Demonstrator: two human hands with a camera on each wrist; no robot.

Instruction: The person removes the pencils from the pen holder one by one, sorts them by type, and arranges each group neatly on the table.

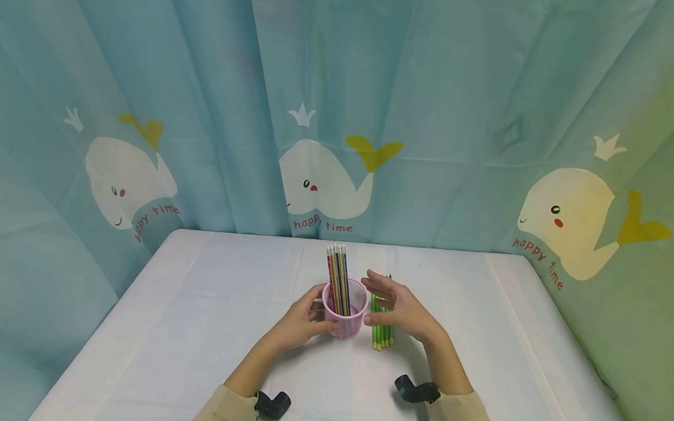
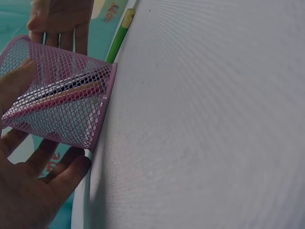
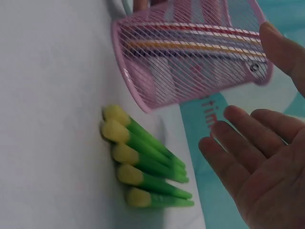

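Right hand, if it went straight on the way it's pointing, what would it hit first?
Probably the cup: in the head view the right hand points toward its right side, though depth leaves the exact gap unclear.

- Left hand (image 1: 299, 325): at the left side of the pink mesh cup (image 1: 350, 328), gripping it; left thumb (image 1: 325, 327) across the near side of the cup, left fingers (image 1: 314, 292) curled about its left side.
- Left forearm (image 1: 255, 363): slanting in from the near left of the cup.
- Right hand (image 1: 405, 313): just right of the cup, palm toward it; right fingers (image 1: 383, 280) extended, slightly spread, right thumb (image 1: 379, 319) apart from them.
- Right forearm (image 1: 447, 365): slanting in from the near right of the cup.
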